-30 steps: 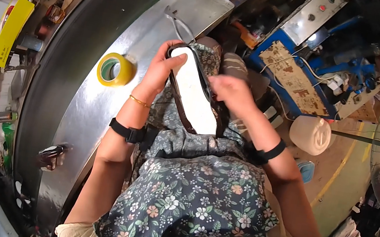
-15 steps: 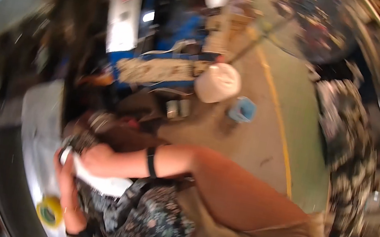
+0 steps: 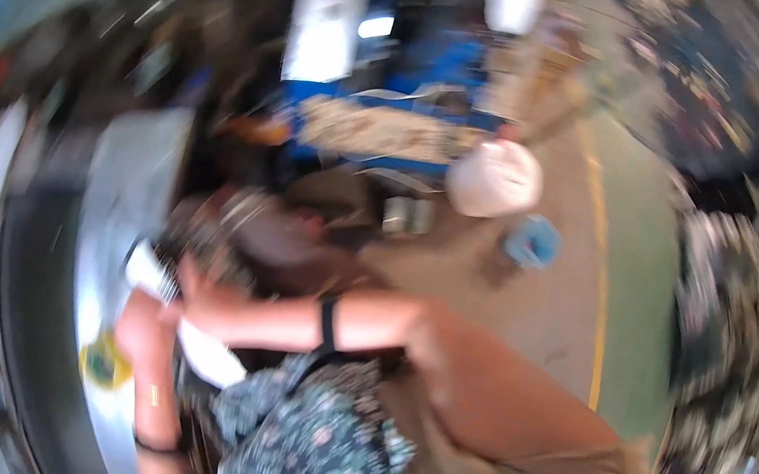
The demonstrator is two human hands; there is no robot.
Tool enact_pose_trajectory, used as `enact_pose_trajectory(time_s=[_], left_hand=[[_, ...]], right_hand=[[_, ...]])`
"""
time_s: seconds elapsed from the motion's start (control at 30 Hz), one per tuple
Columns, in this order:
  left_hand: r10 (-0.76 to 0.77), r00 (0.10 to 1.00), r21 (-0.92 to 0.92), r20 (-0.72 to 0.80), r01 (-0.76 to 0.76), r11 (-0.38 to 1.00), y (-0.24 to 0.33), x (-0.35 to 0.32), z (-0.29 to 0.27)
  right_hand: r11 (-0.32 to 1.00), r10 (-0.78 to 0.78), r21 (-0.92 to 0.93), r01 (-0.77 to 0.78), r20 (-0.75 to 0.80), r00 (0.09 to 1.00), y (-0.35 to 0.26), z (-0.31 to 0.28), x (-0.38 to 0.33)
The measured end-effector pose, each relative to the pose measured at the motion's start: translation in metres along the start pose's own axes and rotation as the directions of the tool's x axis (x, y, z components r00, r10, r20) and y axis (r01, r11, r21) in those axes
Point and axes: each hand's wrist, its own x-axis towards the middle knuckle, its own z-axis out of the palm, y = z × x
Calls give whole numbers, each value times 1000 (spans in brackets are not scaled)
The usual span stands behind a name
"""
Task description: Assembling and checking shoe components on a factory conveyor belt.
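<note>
A white, flat, cloth-like piece (image 3: 211,357) runs slantwise past my two hands at the left, its far end showing dark edging. My left hand (image 3: 145,328) is against its near side, over a grey metal tabletop. Across from it, my right hand (image 3: 195,294) lies along the piece's other side. Motion smears the fingers of both hands, so their grip does not show. Beside my left hand, partly behind it, is a roll of yellow tape (image 3: 103,364) on the tabletop (image 3: 141,160). Dark patterned stuff (image 3: 206,242) sits just beyond my right hand.
A blue frame (image 3: 313,152) bearing a pale, rough-topped strip (image 3: 378,132) stands ahead. Right of it are a white bucket-like container (image 3: 496,181) and a small blue bin (image 3: 533,242). Camouflage-patterned fabric (image 3: 729,329) is heaped beyond the yellow floor line (image 3: 600,296).
The whole view has swung, shifting the surroundings rightward. My left hand has come back along the white piece, uncovering its far end. My right hand stays beside the piece.
</note>
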Motion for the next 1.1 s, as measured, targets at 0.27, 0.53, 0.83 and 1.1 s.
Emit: enact_pose_trajectory(time_s=[0.27, 0.53, 0.83, 1.1], left_hand=[[-196, 956, -656, -217, 6, 755, 0, -63, 41], [180, 917, -744, 356, 394, -539, -24, 38, 28], [-74, 978, -981, 194, 193, -14, -5, 59, 33], [-43, 995, -969, 86, 93, 230, -14, 3, 30]], right_hand=[[992, -118, 36, 117, 37, 992, 37, 6, -7], [994, -73, 103, 33, 408, 910, 50, -40, 49], [922, -218, -341, 182, -71, 973, -29, -27, 91], [904, -220, 400, 150, 135, 966, 0, -14, 122]])
